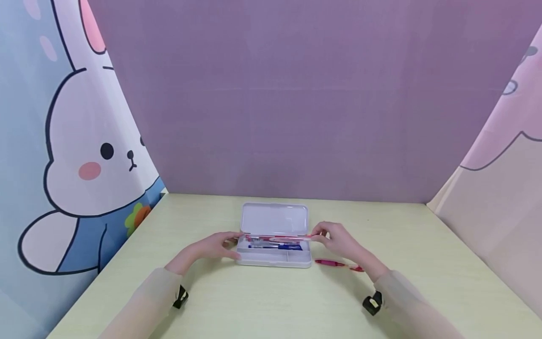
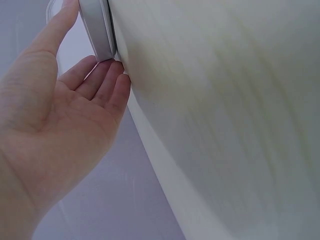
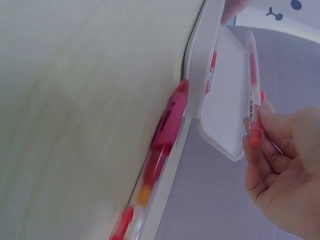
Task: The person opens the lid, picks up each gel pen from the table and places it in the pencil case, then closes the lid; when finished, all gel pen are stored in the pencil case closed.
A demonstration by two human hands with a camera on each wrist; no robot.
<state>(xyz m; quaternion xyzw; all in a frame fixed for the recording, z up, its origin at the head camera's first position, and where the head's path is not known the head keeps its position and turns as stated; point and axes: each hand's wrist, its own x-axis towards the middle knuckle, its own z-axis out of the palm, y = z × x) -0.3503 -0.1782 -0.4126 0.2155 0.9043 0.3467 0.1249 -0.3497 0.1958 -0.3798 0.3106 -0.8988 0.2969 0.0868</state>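
A white pencil case (image 1: 274, 257) lies on the table with its lid (image 1: 274, 218) raised at the back. My left hand (image 1: 216, 246) grips the left end of the case, thumb at the front corner and fingers farther back; in the left wrist view my fingers (image 2: 102, 82) touch its edge. My right hand (image 1: 336, 239) pinches one end of a clear-barrelled red pen (image 3: 253, 75), which extends left over the case. Inside the case are a blue pen (image 1: 288, 247) and red pens (image 1: 254, 237), partly overlapped by the held pen.
Another red pen (image 1: 330, 262), with a pink grip, lies on the table (image 1: 271, 301) by the right front corner of the case. A small divider (image 1: 287, 256) splits the front compartment. Behind the table stands a purple panel (image 1: 279, 103), with printed curtains at both sides.
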